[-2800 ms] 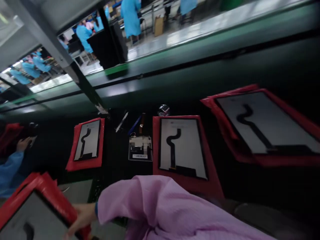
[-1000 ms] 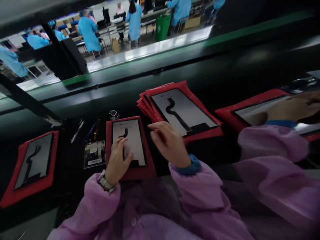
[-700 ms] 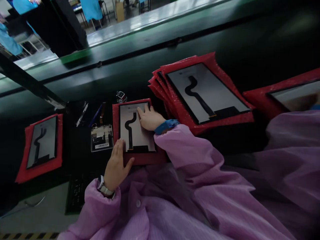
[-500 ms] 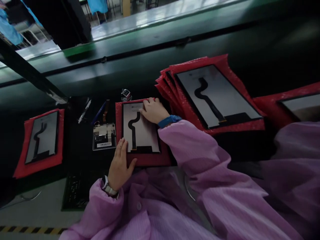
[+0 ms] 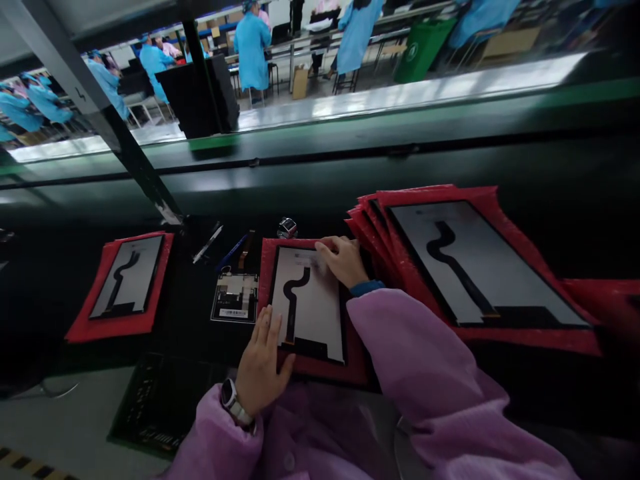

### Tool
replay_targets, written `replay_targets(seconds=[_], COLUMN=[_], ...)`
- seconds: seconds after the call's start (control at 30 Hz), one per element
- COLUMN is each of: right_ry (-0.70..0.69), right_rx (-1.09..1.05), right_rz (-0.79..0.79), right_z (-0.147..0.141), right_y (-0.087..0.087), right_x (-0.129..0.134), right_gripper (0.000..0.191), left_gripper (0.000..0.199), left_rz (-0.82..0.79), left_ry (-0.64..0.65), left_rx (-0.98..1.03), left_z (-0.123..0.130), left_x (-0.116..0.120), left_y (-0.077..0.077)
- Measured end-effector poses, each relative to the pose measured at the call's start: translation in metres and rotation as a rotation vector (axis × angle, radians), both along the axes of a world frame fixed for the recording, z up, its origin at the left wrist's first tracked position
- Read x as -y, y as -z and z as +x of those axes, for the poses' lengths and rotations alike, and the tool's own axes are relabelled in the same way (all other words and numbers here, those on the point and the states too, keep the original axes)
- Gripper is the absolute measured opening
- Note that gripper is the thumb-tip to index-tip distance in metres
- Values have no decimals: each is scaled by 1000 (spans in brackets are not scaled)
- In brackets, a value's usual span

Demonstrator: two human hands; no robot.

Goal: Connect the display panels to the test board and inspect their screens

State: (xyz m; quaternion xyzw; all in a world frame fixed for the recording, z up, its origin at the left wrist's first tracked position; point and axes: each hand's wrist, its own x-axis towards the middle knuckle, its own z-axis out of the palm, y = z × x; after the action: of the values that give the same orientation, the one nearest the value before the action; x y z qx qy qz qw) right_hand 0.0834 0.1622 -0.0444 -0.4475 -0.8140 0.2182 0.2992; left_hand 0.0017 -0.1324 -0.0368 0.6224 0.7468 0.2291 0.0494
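A flat screen panel (image 5: 320, 300) with a curved black ribbon cable lies on a red bubble-wrap sheet (image 5: 350, 370) in front of me. My left hand (image 5: 263, 363), a watch on its wrist, rests at the panel's lower left edge, fingers stretched and thumb apart. At the panel's upper right edge is my right hand (image 5: 345, 261), its fingers bent downward; whether they pinch anything is hidden. A small circuit assembly (image 5: 235, 298) with a label lies just left of the wrap.
Stacked red wraps with a panel (image 5: 480, 260) are at the right, another wrapped panel (image 5: 127, 277) at the left. A white pen (image 5: 207, 244), blue tool (image 5: 233, 252) and shiny metal object (image 5: 287, 228) lie behind. A slanted post (image 5: 125, 143) rises back left; people in blue stand beyond.
The camera view has tilted up, so the table items appear lower and further right, and more of the room shows. My right hand's fingers look more bent; my left hand stays at the panel's edge.
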Motion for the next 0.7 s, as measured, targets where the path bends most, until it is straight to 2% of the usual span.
replay_targets(seconds=[0.13, 0.23, 0.3, 0.4, 0.5, 0.57, 0.63, 0.7], right_ry=[38, 16, -18, -85, -249, -431, -600, -682], right_rx=[-25, 1, 32, 67, 159, 220, 142, -2], right_rz=[14, 30, 50, 109, 187, 179, 100, 11], right_z=[0, -1, -1, 1, 12, 22, 33, 39], right_y=[2, -2, -10, -38, -71, -82, -75, -51], right_x=[-1, 4, 11, 34, 80, 119, 160, 199], right_gripper=[37, 33, 32, 31, 29, 23, 19, 24], left_gripper=[71, 70, 70, 69, 59, 51, 47, 45], left_rz=[10, 9, 8, 39, 153, 299, 410, 318], left_ry=[-14, -5, 3, 21, 39, 56, 125, 244], left_rx=[7, -7, -20, -38, -28, 4, 89, 253], left_z=[2, 1, -1, -5, -5, -1, 7, 17], left_x=[0, -1, -1, -1, 4, 10, 17, 20], left_y=[0, 2, 4, 0, -20, -43, -67, -86])
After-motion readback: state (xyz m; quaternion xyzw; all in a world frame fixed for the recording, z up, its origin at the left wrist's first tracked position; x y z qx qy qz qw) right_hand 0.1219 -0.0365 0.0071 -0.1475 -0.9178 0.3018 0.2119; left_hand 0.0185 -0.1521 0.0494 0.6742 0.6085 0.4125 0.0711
